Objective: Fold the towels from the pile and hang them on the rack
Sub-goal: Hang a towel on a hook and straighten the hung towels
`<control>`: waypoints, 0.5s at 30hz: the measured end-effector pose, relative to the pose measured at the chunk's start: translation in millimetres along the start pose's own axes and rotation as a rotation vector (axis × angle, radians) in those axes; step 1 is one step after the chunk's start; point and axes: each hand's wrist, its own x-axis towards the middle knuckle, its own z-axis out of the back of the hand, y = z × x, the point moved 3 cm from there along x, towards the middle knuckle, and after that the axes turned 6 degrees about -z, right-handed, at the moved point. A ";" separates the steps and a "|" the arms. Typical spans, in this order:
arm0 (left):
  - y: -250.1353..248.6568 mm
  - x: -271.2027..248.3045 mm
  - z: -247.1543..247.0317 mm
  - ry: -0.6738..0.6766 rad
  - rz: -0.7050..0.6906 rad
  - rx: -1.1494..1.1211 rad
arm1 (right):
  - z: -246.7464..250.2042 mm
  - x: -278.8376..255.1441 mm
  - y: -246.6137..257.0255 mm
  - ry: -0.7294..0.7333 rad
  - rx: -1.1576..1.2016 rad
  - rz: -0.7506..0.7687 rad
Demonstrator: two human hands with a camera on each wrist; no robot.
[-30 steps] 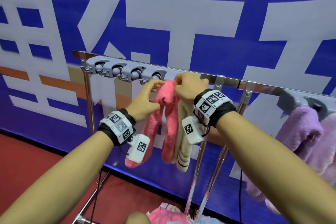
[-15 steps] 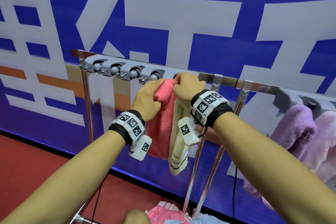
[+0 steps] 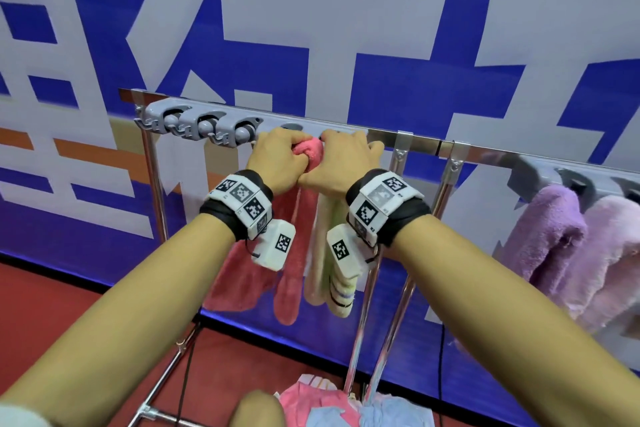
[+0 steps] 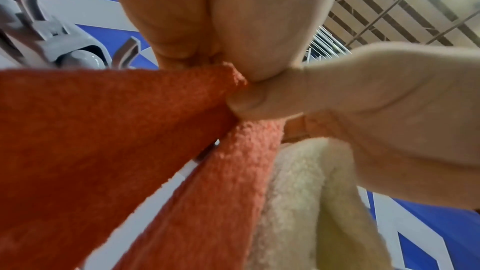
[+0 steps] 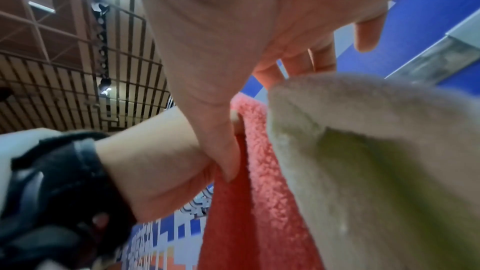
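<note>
A metal rack [image 3: 485, 151] is stood on a red floor [image 3: 86, 322], its top rail fitted with grey clip holders [image 3: 204, 126]. A pink towel [image 3: 287, 274], a cream striped towel [image 3: 329, 274] and purple towels [image 3: 554, 246] are hung from the rail. More towels are piled [image 3: 332, 406] at the rack's base.

The pink towel [image 3: 287, 274] is soft, fuzzy cloth with tiny loops. The cream towel [image 3: 325, 253] beside it is fluffy cloth too. The purple towels [image 3: 554, 246] look thick and furry. The rack [image 3: 426, 146] is shiny, smooth metal. Its grey clips [image 3: 207, 125] are smooth, dull plastic. The blue wall [image 3: 346, 45] looks flat and matt.
</note>
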 end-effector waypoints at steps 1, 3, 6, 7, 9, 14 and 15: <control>2.3 -0.8 0.5 0.028 0.001 0.000 | -3.3 -0.2 1.9 -0.003 -0.021 0.010; 7.2 -3.6 1.3 0.070 0.010 0.025 | -10.1 -1.8 7.6 -0.032 -0.076 0.055; 13.1 -13.1 -0.4 0.085 -0.020 0.040 | -18.2 -3.7 12.9 -0.067 -0.160 0.104; 14.8 -17.6 -1.8 0.083 -0.034 0.035 | -18.9 -4.2 12.2 -0.082 -0.165 0.106; 18.2 -25.0 -4.6 0.072 -0.042 0.032 | -17.6 -5.4 10.5 -0.114 -0.174 0.114; 21.1 -18.7 -4.8 0.017 0.062 0.027 | -18.3 -11.3 13.8 -0.037 -0.320 0.161; 19.5 -17.4 -5.3 0.017 0.068 0.014 | -19.5 -12.6 14.4 -0.012 -0.334 0.177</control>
